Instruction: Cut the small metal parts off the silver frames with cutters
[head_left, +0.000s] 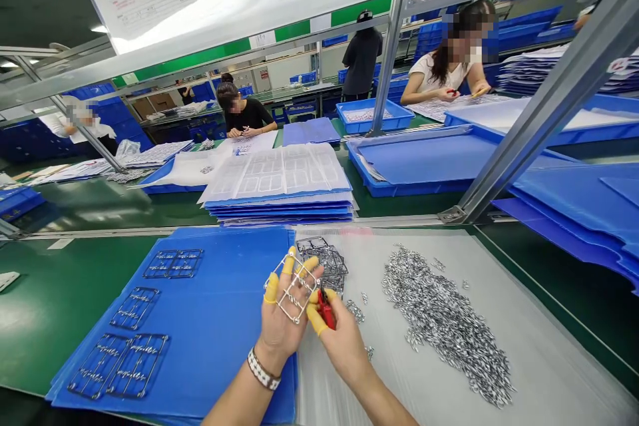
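Note:
My left hand (282, 319), palm up with yellow finger cots, holds a shiny rectangular sprue frame (294, 293) with small parts across its middle. Close beside it, my right hand (339, 336) is closed round red-handled nippers (326, 311), whose jaws are near the frame's right edge. Behind the hands lies a pile of similar sprue frames (324, 259). On the blue sheet (219, 333) at left rest several more frames (132, 308). A large heap of small shiny metallic-looking parts (444, 319) is spread on the clear-covered surface (539, 359) at right, with a few loose pieces nearer my right hand.
A stack of blue and white sheets (279, 180) stands beyond the work surface. Blue trays (419, 166) sit behind a slanted metal post (544, 86) at right. A metal rail crosses overhead. Several people work at tables further back.

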Demonstrator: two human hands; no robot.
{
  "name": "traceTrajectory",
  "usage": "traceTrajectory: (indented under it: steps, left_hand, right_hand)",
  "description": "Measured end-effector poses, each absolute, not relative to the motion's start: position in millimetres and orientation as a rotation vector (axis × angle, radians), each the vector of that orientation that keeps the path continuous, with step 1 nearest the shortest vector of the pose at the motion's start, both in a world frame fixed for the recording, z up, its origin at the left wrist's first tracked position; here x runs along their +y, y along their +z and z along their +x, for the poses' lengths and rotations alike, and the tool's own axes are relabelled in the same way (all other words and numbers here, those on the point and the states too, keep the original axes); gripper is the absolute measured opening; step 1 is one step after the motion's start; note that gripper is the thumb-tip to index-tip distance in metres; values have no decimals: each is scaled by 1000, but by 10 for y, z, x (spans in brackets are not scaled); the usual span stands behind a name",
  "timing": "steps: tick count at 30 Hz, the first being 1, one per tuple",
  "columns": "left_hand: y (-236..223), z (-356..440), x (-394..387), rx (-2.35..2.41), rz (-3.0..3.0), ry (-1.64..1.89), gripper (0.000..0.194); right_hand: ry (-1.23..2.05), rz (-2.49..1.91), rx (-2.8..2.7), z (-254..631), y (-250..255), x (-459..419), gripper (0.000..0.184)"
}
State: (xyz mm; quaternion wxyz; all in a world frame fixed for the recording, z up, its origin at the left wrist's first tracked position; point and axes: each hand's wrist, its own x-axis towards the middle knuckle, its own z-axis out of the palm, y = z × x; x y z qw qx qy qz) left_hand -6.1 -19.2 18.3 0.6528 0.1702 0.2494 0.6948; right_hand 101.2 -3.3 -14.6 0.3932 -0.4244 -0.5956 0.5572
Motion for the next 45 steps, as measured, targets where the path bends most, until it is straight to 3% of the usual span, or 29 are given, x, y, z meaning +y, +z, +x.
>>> traceTrajectory:
  steps: [6, 12, 24, 39, 45]
  left_hand:
    - [69, -215, -143, 581, 239, 1588, 55]
    - [0, -156, -114, 696, 215, 1614, 43]
    - [-177, -158, -100, 805, 314, 1649, 35]
    - [-188, -138, -92, 945, 400, 1668, 55]
    - [-148, -186, -109, 805, 309, 1623, 44]
  right_hand:
    - [652, -1197, -2319, 1283, 73, 73, 24]
    - [296, -1285, -2577, 1166, 208, 101, 13]
    - [298, -1312, -2585, 1092, 264, 108, 15]
    - [235, -1333, -2683, 1067, 312, 114, 15]
    - [197, -1403, -2679, 1173, 353, 139, 15]
